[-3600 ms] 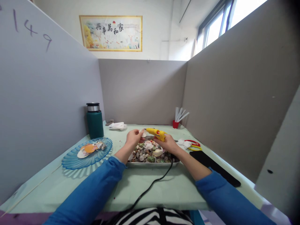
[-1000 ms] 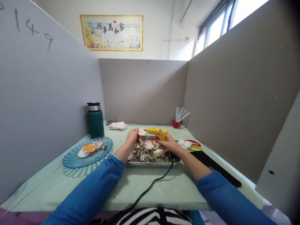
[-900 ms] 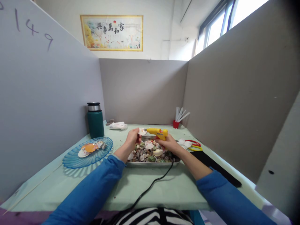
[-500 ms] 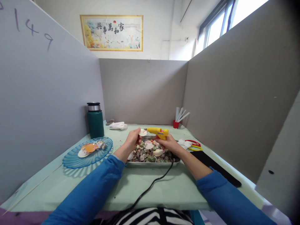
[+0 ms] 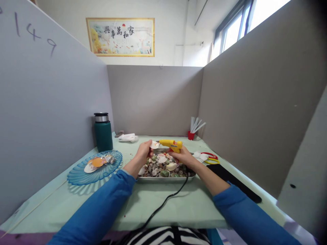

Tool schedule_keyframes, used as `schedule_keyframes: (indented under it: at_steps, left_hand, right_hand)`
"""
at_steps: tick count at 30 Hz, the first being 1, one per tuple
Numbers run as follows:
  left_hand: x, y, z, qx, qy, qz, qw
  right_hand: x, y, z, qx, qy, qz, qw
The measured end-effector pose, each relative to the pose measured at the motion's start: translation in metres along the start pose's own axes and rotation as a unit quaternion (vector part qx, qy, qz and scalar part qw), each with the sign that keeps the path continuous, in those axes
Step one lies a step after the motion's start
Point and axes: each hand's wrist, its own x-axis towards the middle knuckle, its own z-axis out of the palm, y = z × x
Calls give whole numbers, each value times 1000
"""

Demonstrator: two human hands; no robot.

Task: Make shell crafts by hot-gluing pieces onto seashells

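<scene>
Pinched in my left hand [image 5: 143, 153] is a pale seashell [image 5: 154, 145], held above the far left part of a metal tray [image 5: 163, 179]. My right hand [image 5: 183, 156] is closed around the handle of a yellow hot glue gun [image 5: 171, 144]. Its nozzle points left and meets or nearly meets the shell's edge; I cannot tell which. Under both hands the tray is heaped with small shells [image 5: 159, 166], and a black cord [image 5: 163, 205] runs from the gun over its front rim. On the left, a blue scalloped plate [image 5: 76, 175] bears an orange shell [image 5: 98, 161] and several pale ones.
A green bottle [image 5: 103, 136] stands behind the plate. Glue sticks [image 5: 195, 125] rise from a red cup [image 5: 191, 135] at the back right. Scissors with red and yellow handles [image 5: 212, 158] and a black mat [image 5: 233, 183] lie right. Grey partitions [image 5: 155, 98] enclose the table.
The view has shifted slightly. Both hands keep nearly the same pose, with the shell still at the glue gun's nozzle and tilted a little differently.
</scene>
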Motion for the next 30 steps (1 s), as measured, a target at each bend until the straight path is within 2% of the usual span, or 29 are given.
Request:
schedule_keyframes:
  at_steps: [30]
  left_hand:
    - [-1,4,0,-24,67,0,997]
  right_hand:
    - [-3,-3,1,16,-26,13,999]
